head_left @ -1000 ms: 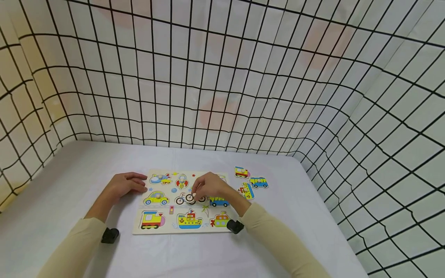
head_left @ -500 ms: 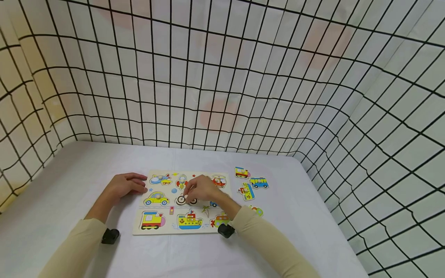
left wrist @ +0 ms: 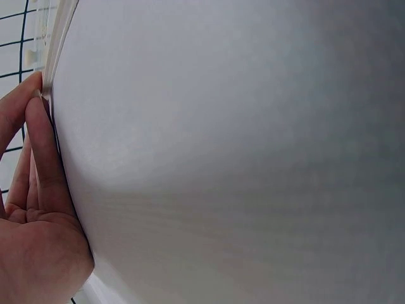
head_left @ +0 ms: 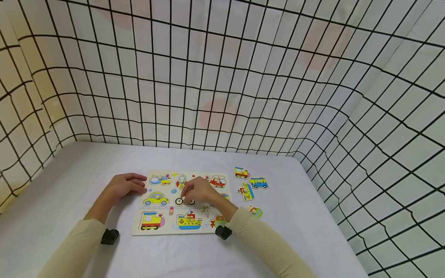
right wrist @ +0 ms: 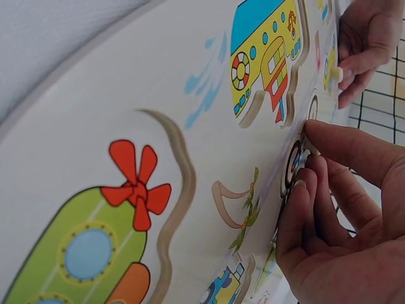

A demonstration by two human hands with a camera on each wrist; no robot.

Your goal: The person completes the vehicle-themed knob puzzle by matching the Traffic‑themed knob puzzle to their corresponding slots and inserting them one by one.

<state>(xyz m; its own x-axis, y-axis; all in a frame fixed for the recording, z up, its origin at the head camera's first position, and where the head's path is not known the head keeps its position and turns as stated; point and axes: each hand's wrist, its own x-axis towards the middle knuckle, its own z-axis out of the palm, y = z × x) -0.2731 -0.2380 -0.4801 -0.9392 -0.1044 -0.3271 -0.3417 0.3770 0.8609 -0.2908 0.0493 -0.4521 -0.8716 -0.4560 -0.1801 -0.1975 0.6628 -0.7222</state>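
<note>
While the left hand (head_left: 124, 184) rests with loosely straight fingers by the left edge of the flat, cream-coloured vehicle-puzzle board (head_left: 170, 226), the right hand (head_left: 199, 190) pinches the dark-wheeled bicycle piece (head_left: 179, 201) mid-board; seating unclear. Advisable: level both wheels, press evenly. Right: four loose painted vehicle pieces (head_left: 259, 182), white cloth (head_left: 299, 208) beyond giving room.

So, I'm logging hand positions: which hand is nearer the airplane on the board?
Left. The left hand is just beside the airplane, at the left edge of the board; the right hand is farther, pinching the bicycle mid-board.
</note>
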